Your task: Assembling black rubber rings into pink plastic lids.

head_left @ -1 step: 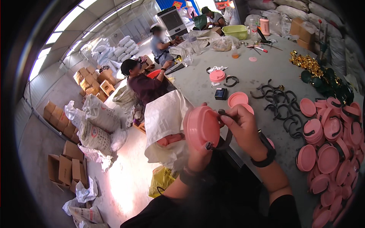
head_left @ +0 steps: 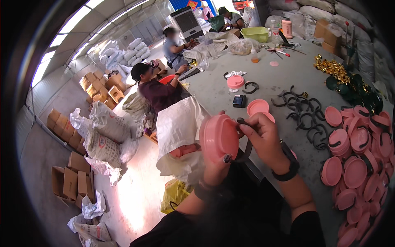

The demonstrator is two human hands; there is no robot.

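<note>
My left hand [head_left: 216,172] is closed round a pink round plastic lid [head_left: 220,138], tilted on its side in front of me; most of those fingers are hidden behind it. A black curved handle [head_left: 246,151] lies along the lid's right side, its lower end at a small fitting on the rim. My right hand [head_left: 265,133] pinches the upper end of this handle between thumb and fingers, close to the rim. Whether that end is joined to the lid cannot be made out.
Black C-shaped handles [head_left: 302,113] lie on the grey-green table [head_left: 288,74]. To the right rises a heap of pink lids [head_left: 356,173], with gold pieces [head_left: 331,70] beyond. A white sack [head_left: 179,127] holding pink parts stands left of my hands. Co-workers [head_left: 162,90] sit along the table's far left.
</note>
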